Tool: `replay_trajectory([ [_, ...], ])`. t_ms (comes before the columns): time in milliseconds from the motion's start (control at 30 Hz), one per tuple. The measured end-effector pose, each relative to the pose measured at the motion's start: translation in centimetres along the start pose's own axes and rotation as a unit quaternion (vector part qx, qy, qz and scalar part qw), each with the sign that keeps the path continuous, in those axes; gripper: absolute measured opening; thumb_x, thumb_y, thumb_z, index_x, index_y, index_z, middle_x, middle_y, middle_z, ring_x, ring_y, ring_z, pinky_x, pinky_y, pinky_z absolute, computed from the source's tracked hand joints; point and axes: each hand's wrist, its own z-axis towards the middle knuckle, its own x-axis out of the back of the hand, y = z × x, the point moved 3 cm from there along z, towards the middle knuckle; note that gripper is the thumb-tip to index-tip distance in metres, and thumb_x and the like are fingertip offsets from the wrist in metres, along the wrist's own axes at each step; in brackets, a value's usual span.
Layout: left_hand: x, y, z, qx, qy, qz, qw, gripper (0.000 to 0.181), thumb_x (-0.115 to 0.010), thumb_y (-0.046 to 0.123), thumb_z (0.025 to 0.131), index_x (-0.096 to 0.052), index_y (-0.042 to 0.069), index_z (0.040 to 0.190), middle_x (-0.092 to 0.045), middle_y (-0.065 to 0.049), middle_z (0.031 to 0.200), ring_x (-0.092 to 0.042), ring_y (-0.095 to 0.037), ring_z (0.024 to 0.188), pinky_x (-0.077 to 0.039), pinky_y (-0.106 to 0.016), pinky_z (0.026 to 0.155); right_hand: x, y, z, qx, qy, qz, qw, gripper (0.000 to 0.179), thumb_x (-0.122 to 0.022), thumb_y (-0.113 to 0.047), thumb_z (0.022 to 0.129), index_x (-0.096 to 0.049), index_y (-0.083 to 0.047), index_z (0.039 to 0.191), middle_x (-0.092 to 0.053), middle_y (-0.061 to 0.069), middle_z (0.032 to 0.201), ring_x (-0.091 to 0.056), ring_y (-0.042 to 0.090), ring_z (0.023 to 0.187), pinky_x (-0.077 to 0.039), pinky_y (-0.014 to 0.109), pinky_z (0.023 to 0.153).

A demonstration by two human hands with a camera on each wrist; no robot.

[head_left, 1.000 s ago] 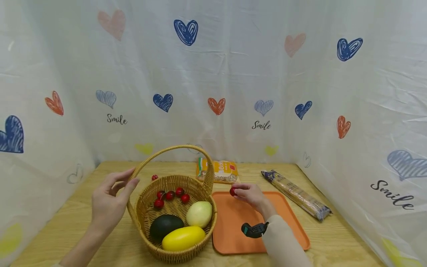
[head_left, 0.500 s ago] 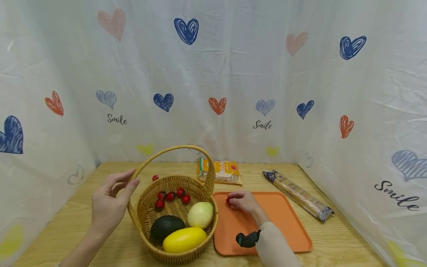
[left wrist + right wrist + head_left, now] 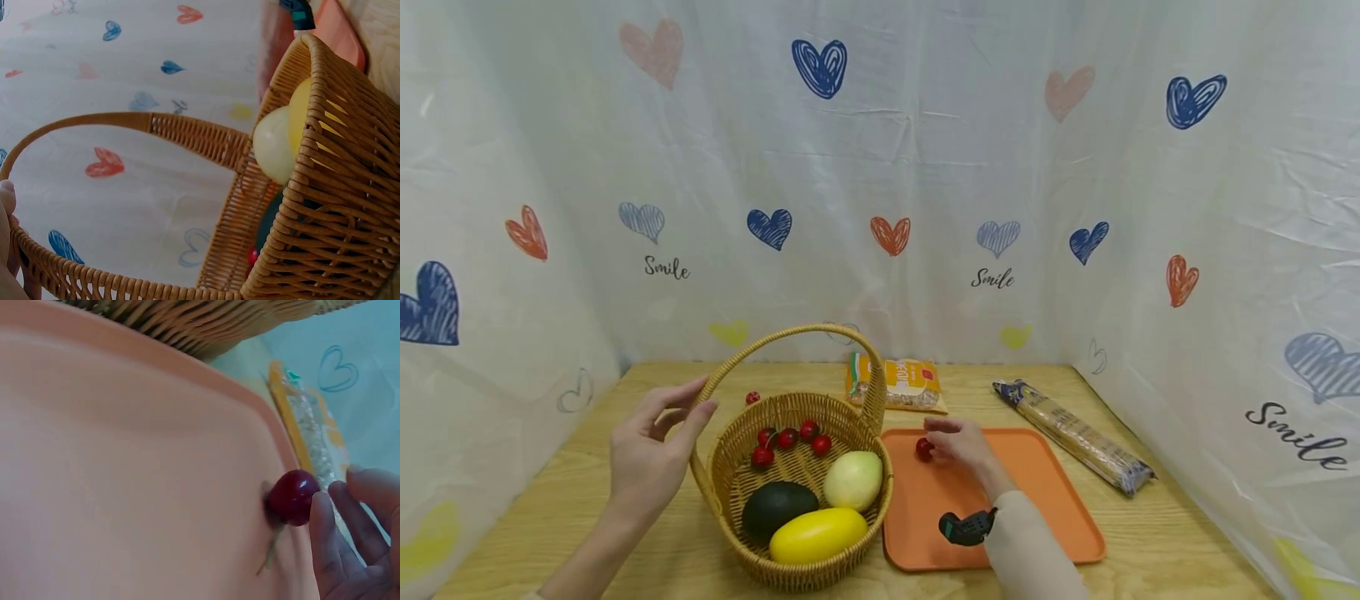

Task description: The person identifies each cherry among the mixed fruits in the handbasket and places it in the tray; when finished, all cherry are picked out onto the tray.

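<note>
My left hand point(image 3: 651, 442) pinches the left side of the handle of a wicker basket point(image 3: 797, 575), thumb on one side and fingers on the other. In the basket are several red cherries point(image 3: 787, 438), a dark green avocado-like fruit point(image 3: 780, 508), a long yellow fruit point(image 3: 818, 536) and a pale green round fruit point(image 3: 853, 480). One dark red cherry point(image 3: 294, 497) with a green stem lies near the far left corner of the orange tray point(image 3: 1030, 500). Beside it, my right hand point(image 3: 961, 448) has its fingers spread apart, with the fingertips next to the cherry and not gripping it.
A yellow-orange plastic food packet point(image 3: 906, 385) lies behind the tray, and a long packet of noodle-like sticks point(image 3: 1075, 437) to its right. A small red patterned ball point(image 3: 752, 398) sits behind the basket. Heart-printed curtains point(image 3: 880, 167) enclose the wooden table.
My right hand came down to the tray with the cherry, let go of it there and drew slightly back. The left hand and the basket have kept their place.
</note>
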Motion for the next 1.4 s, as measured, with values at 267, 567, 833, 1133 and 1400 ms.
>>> replay_trajectory([
  [267, 0.1, -0.2, 0.0, -0.004, 0.002, -0.002, 1.0000, 0.032, -0.067, -0.018, 0.077, -0.064, -0.010, 0.108, -0.063, 0.003, 0.096, -0.059, -0.006, 0.088, -0.052, -0.012, 0.079, 2.7, -1.3, -0.1, 0.011, 0.034, 0.188, 0.9816, 0.043, -0.055, -0.001, 0.095, -0.043, 0.007, 0.136, -0.061, 0.013, 0.117, -0.065, 0.015, 0.092, -0.051, 0.035, 0.093],
  [567, 0.6, -0.5, 0.0, 0.000, 0.000, 0.005, 1.0000, 0.031, -0.068, -0.018, 0.077, -0.064, -0.010, 0.107, -0.064, 0.003, 0.094, -0.059, -0.006, 0.086, -0.052, -0.011, 0.078, 1.5, -2.3, -0.5, 0.028, -0.074, 0.177, 0.9810, 0.045, -0.056, -0.008, 0.096, -0.042, 0.009, 0.136, -0.056, 0.018, 0.125, -0.056, 0.030, 0.114, -0.044, 0.043, 0.101],
  [833, 0.5, -0.5, -0.1, -0.006, -0.005, 0.002, 1.0000, 0.032, -0.068, -0.017, 0.077, -0.064, -0.009, 0.108, -0.064, 0.002, 0.094, -0.059, -0.006, 0.086, -0.051, -0.011, 0.078, -2.9, -5.8, -1.3, 0.077, -0.221, 0.245, 0.9407, 0.023, -0.056, -0.008, 0.096, -0.062, -0.002, 0.117, -0.063, 0.012, 0.115, -0.062, 0.025, 0.106, -0.048, 0.041, 0.096],
  [1133, 0.2, -0.5, -0.1, -0.005, -0.010, -0.001, 0.9999, 0.032, -0.068, -0.016, 0.078, -0.065, -0.008, 0.109, -0.063, 0.000, 0.094, -0.059, -0.006, 0.087, -0.051, -0.012, 0.079, -9.3, -8.6, -3.2, 0.095, -0.344, 0.203, 0.9119, 0.023, -0.058, -0.005, 0.093, -0.064, -0.001, 0.115, -0.062, 0.013, 0.115, -0.063, 0.025, 0.102, -0.049, 0.046, 0.094],
  [1400, 0.2, -0.2, -0.1, -0.003, -0.010, -0.002, 0.9999, 0.032, -0.068, -0.015, 0.078, -0.065, -0.007, 0.109, -0.063, -0.001, 0.095, -0.059, -0.006, 0.087, -0.051, -0.012, 0.079, -13.3, -9.2, -4.0, 0.080, -0.385, 0.154, 0.9064, 0.040, -0.058, -0.002, 0.092, -0.049, 0.012, 0.128, -0.060, 0.019, 0.120, -0.062, 0.028, 0.104, -0.048, 0.049, 0.095],
])
